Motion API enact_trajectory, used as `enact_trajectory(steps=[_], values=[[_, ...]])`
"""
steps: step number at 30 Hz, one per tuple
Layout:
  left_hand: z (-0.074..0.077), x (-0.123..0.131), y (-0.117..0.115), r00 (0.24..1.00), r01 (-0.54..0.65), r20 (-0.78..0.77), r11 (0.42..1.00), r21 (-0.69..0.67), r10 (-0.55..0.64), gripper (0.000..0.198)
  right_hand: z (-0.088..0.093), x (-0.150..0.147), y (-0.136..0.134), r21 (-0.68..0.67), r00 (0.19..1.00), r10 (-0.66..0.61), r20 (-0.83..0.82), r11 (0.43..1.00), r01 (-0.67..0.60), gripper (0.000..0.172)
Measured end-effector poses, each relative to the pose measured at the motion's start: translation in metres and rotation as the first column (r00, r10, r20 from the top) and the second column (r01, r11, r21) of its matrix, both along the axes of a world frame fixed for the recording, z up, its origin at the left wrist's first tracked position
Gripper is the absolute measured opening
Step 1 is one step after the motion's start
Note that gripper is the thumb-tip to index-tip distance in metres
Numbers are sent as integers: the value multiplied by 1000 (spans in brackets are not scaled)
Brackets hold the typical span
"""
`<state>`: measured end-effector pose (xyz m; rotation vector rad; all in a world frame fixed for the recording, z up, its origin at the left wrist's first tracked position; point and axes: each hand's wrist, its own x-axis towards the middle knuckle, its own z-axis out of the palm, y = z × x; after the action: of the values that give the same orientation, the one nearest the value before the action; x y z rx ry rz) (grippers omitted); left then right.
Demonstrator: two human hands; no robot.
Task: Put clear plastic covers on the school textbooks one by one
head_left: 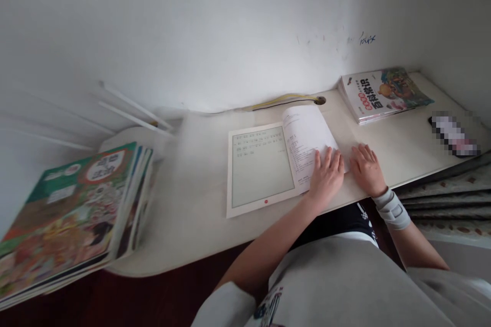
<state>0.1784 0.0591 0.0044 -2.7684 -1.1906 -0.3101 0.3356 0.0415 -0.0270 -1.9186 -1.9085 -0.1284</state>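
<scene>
An open booklet (pixel 307 130) with printed text lies on the white desk (pixel 199 235). My left hand (pixel 327 173) rests flat on its lower right part, fingers stretched out. Just to the right, my right hand (pixel 366 166) lies on the desk with fingers extended, close to the booklet's edge; a grey wrist band (pixel 393 209) wraps that wrist. Left of the booklet is a white-framed writing tablet (pixel 261 171), its screen showing rows of small writing at the top. The booklet's left edge overlaps or adjoins the tablet's right side; which, I cannot tell.
A stack of picture-covered books (pixel 76 204) stands at the desk's left end. More magazines (pixel 383 93) are piled at the back right. A phone (pixel 452 135), partly blurred, lies at the right. Yellow and black cables (pixel 284 99) run along the wall into a desk hole.
</scene>
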Motion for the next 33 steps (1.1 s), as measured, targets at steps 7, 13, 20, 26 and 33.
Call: enact_trajectory(steps=[7,13,20,26,33], values=[[-3,4,-6,997,-25,-78,999,31,27,43,-1,0,0,-15,1000,11,-7,1000,-11,44],[-2,6,-18,993,-41,-107,998,39,45,40,2,-2,-1,-59,997,0,71,998,4,47],[4,2,-24,995,23,-97,1000,3,-23,36,3,-4,-1,-75,994,-2,108,997,11,48],[6,-1,-20,991,86,-100,996,1,-85,34,2,-2,0,-70,996,13,83,998,-7,47],[-2,4,-17,987,141,-87,989,35,-138,38,2,1,0,-78,998,25,62,997,-20,46]])
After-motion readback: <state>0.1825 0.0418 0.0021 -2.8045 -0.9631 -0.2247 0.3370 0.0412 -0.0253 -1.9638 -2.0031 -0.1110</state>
